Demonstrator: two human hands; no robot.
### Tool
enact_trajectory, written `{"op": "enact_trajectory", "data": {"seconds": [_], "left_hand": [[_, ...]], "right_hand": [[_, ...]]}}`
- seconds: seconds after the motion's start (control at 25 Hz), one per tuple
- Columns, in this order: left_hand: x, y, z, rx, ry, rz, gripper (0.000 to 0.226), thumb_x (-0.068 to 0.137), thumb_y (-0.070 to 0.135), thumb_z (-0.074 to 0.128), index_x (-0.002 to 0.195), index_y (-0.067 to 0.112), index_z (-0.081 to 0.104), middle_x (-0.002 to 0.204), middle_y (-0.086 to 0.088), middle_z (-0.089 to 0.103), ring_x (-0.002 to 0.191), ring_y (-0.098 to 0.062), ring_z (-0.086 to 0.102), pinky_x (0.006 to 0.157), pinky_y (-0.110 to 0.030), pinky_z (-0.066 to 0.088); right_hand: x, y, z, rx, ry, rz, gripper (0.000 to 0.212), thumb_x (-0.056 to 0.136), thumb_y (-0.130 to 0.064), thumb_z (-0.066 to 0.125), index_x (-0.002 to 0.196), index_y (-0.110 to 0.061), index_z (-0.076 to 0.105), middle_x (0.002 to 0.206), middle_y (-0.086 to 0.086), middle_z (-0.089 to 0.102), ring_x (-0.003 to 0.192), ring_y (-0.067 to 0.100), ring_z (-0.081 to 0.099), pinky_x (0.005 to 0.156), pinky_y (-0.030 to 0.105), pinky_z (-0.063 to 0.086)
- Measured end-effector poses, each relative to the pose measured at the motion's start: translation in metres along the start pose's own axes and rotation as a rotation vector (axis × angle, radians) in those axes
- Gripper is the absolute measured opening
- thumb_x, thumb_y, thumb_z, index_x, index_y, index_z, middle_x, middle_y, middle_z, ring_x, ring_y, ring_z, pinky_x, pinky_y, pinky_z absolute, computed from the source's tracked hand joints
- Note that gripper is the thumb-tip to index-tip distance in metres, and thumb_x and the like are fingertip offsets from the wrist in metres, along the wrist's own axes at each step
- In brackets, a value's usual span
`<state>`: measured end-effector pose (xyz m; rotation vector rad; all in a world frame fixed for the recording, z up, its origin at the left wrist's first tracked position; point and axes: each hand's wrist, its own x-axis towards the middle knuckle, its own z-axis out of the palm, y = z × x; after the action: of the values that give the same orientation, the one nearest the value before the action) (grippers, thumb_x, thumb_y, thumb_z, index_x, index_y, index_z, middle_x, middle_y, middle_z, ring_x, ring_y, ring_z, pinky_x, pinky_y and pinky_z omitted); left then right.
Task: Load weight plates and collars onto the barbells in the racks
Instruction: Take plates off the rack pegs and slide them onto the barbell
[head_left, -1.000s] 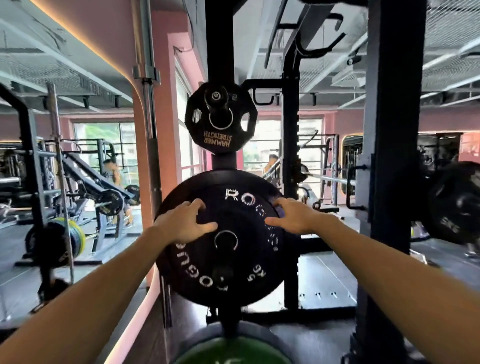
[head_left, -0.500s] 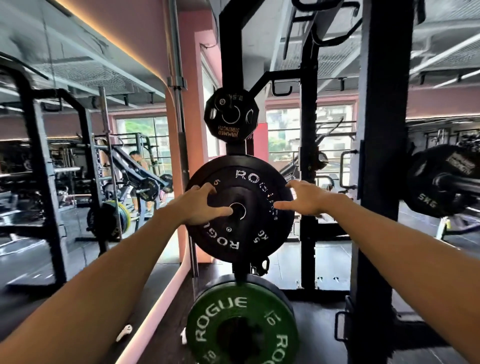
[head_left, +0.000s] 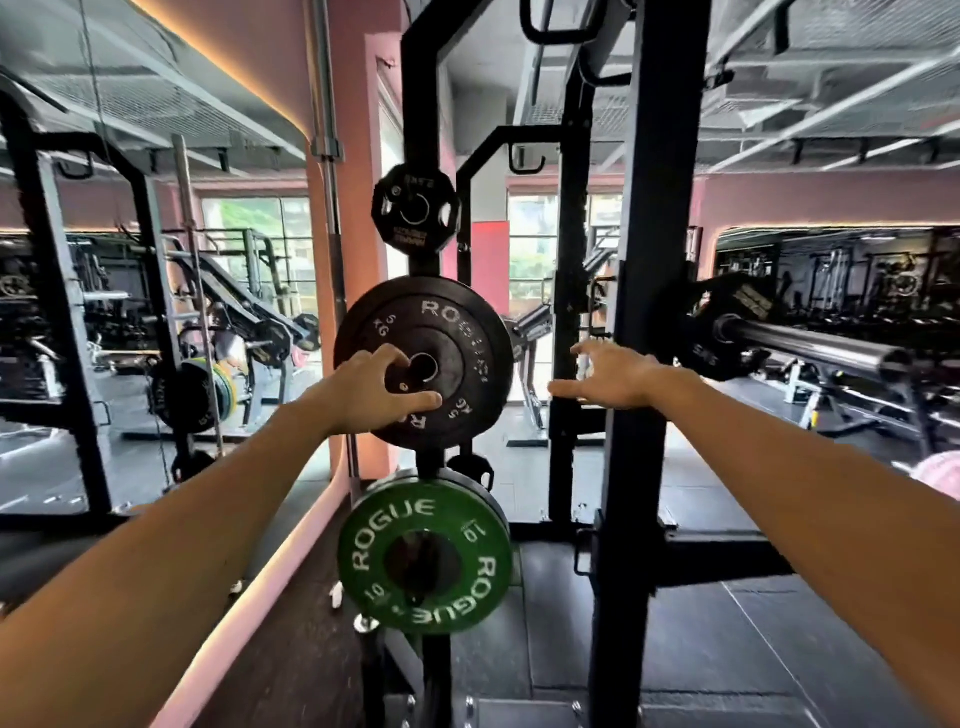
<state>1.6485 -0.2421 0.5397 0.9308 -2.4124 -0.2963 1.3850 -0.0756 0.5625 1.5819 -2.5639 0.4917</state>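
Note:
A black 5 kg Rogue plate (head_left: 460, 332) hangs on a storage peg of the rack's upright post (head_left: 421, 104). My left hand (head_left: 371, 395) grips it at the hub, thumb under the centre hole. My right hand (head_left: 613, 374) hovers to the right of the plate, off it, with fingers spread and empty. Below hangs a green 10 kg Rogue plate (head_left: 423, 561), and above sits a small black plate (head_left: 415, 210). At the right a barbell sleeve (head_left: 810, 345) sticks out toward me, carrying a black 5 kg plate (head_left: 727, 317).
A thick black rack upright (head_left: 644, 260) stands between my right hand and the barbell. A wall mirror (head_left: 130, 312) on the left reflects other racks and plates. Black rubber flooring (head_left: 727, 649) lies below.
My right hand has come off the black plate and moved right, opening. The left hand has slid to the plate's hub. The view has pulled back, showing the whole green plate.

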Motion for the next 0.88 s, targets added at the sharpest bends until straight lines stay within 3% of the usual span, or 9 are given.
{"op": "enact_trajectory", "data": {"seconds": [0.08, 0.24, 0.44, 0.56, 0.72, 0.88], "left_hand": [[-0.014, 0.030, 0.008, -0.008, -0.028, 0.008, 0.083, 0.070, 0.071, 0.068, 0.135, 0.024, 0.046, 0.133, -0.007, 0.050, 0.119, -0.025, 0.053, 0.096, -0.034, 0.042], [-0.021, 0.091, 0.024, -0.018, -0.036, 0.071, 0.103, 0.052, 0.087, 0.057, 0.133, 0.024, 0.047, 0.130, -0.008, 0.055, 0.116, -0.026, 0.055, 0.099, -0.041, 0.045], [-0.010, 0.181, 0.066, -0.055, -0.107, 0.192, 0.084, 0.076, 0.069, 0.065, 0.140, 0.019, 0.043, 0.134, -0.011, 0.051, 0.119, -0.029, 0.052, 0.096, -0.038, 0.042], [0.009, 0.229, 0.097, -0.060, -0.138, 0.218, 0.083, 0.074, 0.073, 0.063, 0.137, 0.024, 0.043, 0.137, -0.010, 0.048, 0.119, -0.029, 0.051, 0.096, -0.040, 0.041], [0.041, 0.303, 0.145, -0.112, -0.144, 0.240, 0.082, 0.070, 0.074, 0.066, 0.133, 0.026, 0.045, 0.139, -0.008, 0.048, 0.119, -0.027, 0.050, 0.098, -0.039, 0.042], [0.070, 0.370, 0.185, -0.161, -0.123, 0.236, 0.078, 0.077, 0.065, 0.067, 0.139, 0.024, 0.042, 0.139, -0.005, 0.045, 0.123, -0.024, 0.047, 0.095, -0.032, 0.037]], "right_hand": [[-0.032, 0.025, -0.015, -0.022, 0.002, 0.048, 0.095, 0.077, -0.075, 0.054, 0.151, -0.026, 0.022, 0.160, 0.001, 0.020, 0.143, 0.027, 0.030, 0.116, 0.051, 0.022], [-0.082, 0.078, -0.040, -0.063, 0.044, 0.117, 0.092, 0.078, -0.073, 0.055, 0.150, -0.026, 0.024, 0.158, 0.002, 0.022, 0.142, 0.026, 0.030, 0.115, 0.052, 0.021], [-0.130, 0.170, -0.067, -0.115, 0.076, 0.261, 0.097, 0.073, -0.076, 0.055, 0.149, -0.022, 0.027, 0.157, 0.003, 0.027, 0.142, 0.024, 0.031, 0.113, 0.047, 0.029], [-0.146, 0.227, -0.083, -0.132, 0.100, 0.313, 0.092, 0.076, -0.074, 0.055, 0.148, -0.021, 0.029, 0.156, 0.005, 0.029, 0.140, 0.026, 0.034, 0.111, 0.043, 0.032], [-0.147, 0.317, -0.105, -0.122, 0.094, 0.345, 0.090, 0.079, -0.068, 0.058, 0.149, -0.020, 0.028, 0.157, 0.008, 0.027, 0.141, 0.029, 0.030, 0.115, 0.047, 0.028], [-0.128, 0.400, -0.123, -0.103, 0.095, 0.338, 0.087, 0.080, -0.062, 0.061, 0.149, -0.021, 0.026, 0.156, 0.009, 0.028, 0.140, 0.031, 0.032, 0.114, 0.050, 0.029]]}}
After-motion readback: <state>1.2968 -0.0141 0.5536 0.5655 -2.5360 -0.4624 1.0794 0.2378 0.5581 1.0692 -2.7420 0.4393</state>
